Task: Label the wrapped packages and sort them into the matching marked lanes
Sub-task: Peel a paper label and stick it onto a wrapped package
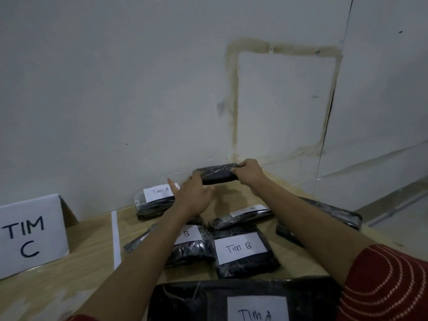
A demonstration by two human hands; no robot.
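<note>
Keeping the package [217,174] level by both ends seems right; I judge it should be turned until a label shows, none being visible now, then carried to its matching lane. The left hand [193,195] grips its left end and the right hand [250,173] curls over the right end. It is black, slim and glossy with wrap, held above the table's [92,239] far end, near the wall [139,89].

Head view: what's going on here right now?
A person holds a black wrapped package up near the wall: the right hand grips its right end, the left hand meets its left end, grip unclear. No label shows on it. Below, on the table, lie labelled packages: a Tim A package by the wall, a Tim B package in the middle, others around. A TIM C sign stands left of a white strip.
</note>
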